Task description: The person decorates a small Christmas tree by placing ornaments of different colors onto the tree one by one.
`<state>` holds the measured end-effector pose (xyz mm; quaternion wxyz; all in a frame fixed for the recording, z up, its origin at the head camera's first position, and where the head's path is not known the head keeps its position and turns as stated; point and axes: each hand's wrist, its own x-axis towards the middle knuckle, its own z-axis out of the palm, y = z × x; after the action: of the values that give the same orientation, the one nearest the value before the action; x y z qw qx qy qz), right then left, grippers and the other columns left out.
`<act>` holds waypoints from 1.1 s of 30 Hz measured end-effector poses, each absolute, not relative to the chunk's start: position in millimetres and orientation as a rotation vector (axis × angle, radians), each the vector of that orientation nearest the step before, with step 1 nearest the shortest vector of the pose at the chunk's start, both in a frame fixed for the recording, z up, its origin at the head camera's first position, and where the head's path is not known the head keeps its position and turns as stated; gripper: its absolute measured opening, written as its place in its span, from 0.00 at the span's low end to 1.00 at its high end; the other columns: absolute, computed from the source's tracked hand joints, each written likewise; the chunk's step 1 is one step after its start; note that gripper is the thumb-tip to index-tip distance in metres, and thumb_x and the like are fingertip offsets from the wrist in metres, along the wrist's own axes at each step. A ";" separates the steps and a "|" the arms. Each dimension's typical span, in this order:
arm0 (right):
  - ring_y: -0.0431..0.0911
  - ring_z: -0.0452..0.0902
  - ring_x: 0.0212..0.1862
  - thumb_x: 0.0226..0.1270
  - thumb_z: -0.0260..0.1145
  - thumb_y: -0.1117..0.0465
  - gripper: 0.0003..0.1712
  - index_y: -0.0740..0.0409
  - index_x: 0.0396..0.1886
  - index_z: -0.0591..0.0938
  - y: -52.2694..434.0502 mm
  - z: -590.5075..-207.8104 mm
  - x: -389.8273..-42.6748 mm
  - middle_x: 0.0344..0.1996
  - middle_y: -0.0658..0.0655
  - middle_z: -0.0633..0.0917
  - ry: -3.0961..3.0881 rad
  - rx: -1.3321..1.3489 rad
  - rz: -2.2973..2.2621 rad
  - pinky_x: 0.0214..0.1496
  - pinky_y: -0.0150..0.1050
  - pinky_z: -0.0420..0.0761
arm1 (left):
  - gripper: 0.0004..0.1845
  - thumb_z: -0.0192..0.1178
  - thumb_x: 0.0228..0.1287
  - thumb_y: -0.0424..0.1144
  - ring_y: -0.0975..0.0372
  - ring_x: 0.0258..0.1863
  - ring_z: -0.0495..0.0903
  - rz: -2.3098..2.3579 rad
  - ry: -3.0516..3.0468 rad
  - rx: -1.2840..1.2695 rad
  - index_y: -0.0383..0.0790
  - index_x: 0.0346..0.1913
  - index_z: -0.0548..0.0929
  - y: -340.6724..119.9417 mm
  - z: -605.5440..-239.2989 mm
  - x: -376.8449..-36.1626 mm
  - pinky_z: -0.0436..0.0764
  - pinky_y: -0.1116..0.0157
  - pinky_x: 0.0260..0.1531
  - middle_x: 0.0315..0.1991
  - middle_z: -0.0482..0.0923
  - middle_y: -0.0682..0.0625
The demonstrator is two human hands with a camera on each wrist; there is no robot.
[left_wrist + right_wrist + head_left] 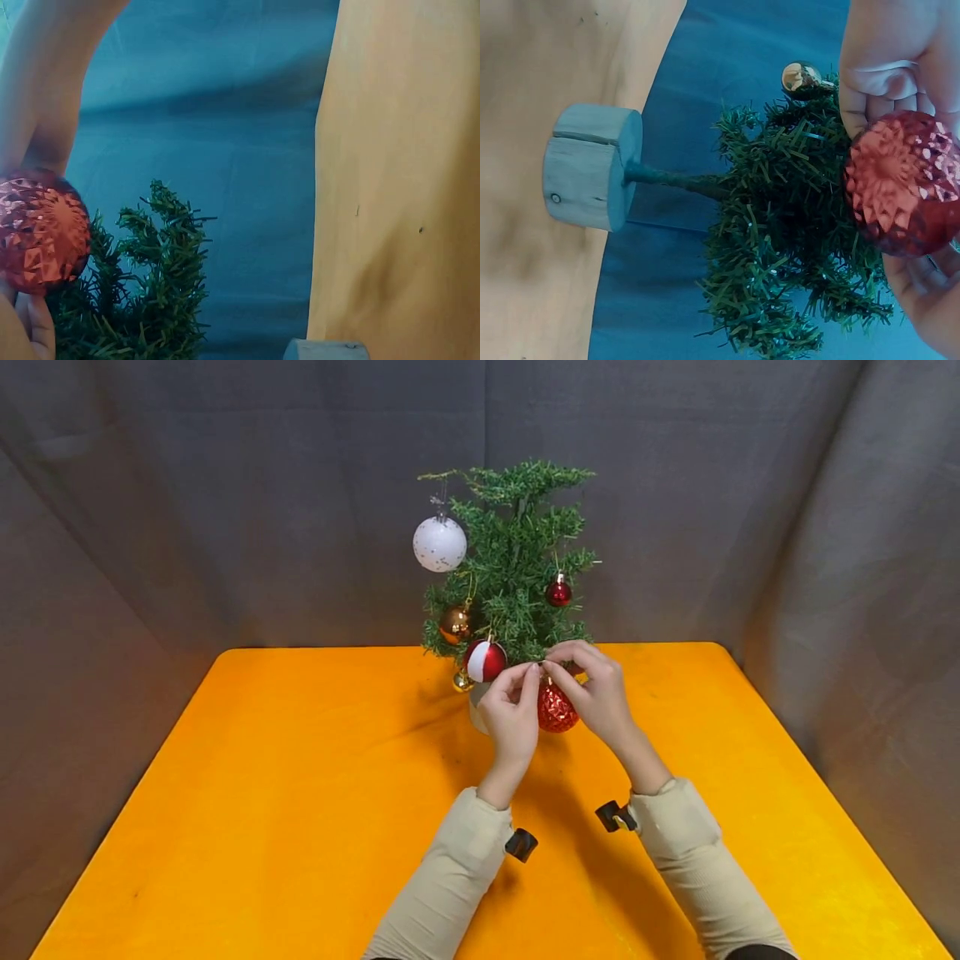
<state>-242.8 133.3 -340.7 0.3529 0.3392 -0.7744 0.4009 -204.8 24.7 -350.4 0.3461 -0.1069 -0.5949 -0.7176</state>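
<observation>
A textured red Christmas bauble (558, 708) hangs just below both hands, in front of the low branches of a small artificial Christmas tree (517, 552). My left hand (513, 714) and right hand (600, 693) meet above it, thumb and forefinger of each pinching its thin hanging loop. The loop is mostly hidden by the fingertips. The bauble's faceted underside (889, 180) shows large in the right wrist view, between the two hands. In the left wrist view the same red bauble (41, 232) covers part of the fingers.
On the tree hang a white bauble (439, 544), a copper-gold bauble (455, 625), a red-and-white bauble (485, 660), a small gold bauble (462, 682) and a small red bauble (558, 592). A round wooden base (585, 166) supports the trunk on the orange table (300, 777). Grey curtains (225, 485) surround it.
</observation>
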 end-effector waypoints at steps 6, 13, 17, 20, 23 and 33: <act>0.47 0.77 0.29 0.51 0.64 0.77 0.05 0.68 0.29 0.81 133.0 -338.5 -247.5 0.38 0.62 0.81 -1.977 0.911 1.005 0.32 0.28 0.75 | 0.06 0.53 0.59 0.23 0.47 0.27 0.78 -1.856 -1.460 -0.246 0.19 0.33 0.78 28.4 -347.7 -206.7 0.78 0.69 0.30 0.28 0.79 0.33; 0.48 0.77 0.31 0.53 0.64 0.75 0.03 0.68 0.30 0.80 129.3 -334.4 -248.9 0.37 0.62 0.82 -1.963 0.938 0.971 0.31 0.30 0.76 | 0.06 0.51 0.60 0.22 0.43 0.27 0.78 -1.864 -1.342 -0.289 0.17 0.35 0.75 29.6 -347.5 -212.2 0.79 0.59 0.31 0.28 0.77 0.30; 0.49 0.77 0.32 0.52 0.64 0.76 0.04 0.68 0.30 0.80 127.7 -332.9 -249.8 0.33 0.61 0.82 -1.947 0.957 0.945 0.32 0.33 0.77 | 0.06 0.51 0.60 0.21 0.43 0.27 0.78 -1.855 -1.316 -0.299 0.17 0.35 0.75 30.0 -347.0 -214.3 0.79 0.58 0.30 0.29 0.77 0.30; 0.47 0.75 0.29 0.51 0.65 0.76 0.05 0.68 0.29 0.81 127.0 -331.8 -250.3 0.28 0.61 0.81 -1.941 0.957 0.934 0.30 0.33 0.76 | 0.06 0.51 0.60 0.21 0.44 0.26 0.78 -1.842 -1.322 -0.272 0.17 0.34 0.75 30.5 -346.6 -214.6 0.79 0.60 0.30 0.28 0.77 0.31; 0.46 0.74 0.25 0.50 0.65 0.76 0.05 0.68 0.28 0.81 126.5 -331.3 -250.7 0.25 0.60 0.80 -1.949 0.941 0.963 0.29 0.30 0.74 | 0.06 0.53 0.59 0.22 0.45 0.24 0.77 -1.812 -1.350 -0.228 0.18 0.33 0.76 30.9 -346.4 -213.9 0.79 0.65 0.28 0.26 0.77 0.32; 0.44 0.68 0.21 0.55 0.58 0.79 0.02 0.75 0.26 0.77 118.5 -313.4 -232.5 0.22 0.64 0.78 -2.089 0.903 1.231 0.27 0.26 0.69 | 0.06 0.55 0.59 0.26 0.49 0.19 0.76 -1.781 -1.401 -0.164 0.22 0.30 0.79 33.0 -365.6 -231.1 0.76 0.69 0.23 0.21 0.77 0.35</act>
<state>-232.5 118.5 -313.4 0.2734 0.3358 -0.7765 0.4577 -231.1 33.0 -365.6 0.4211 -0.0656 -0.5593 -0.7110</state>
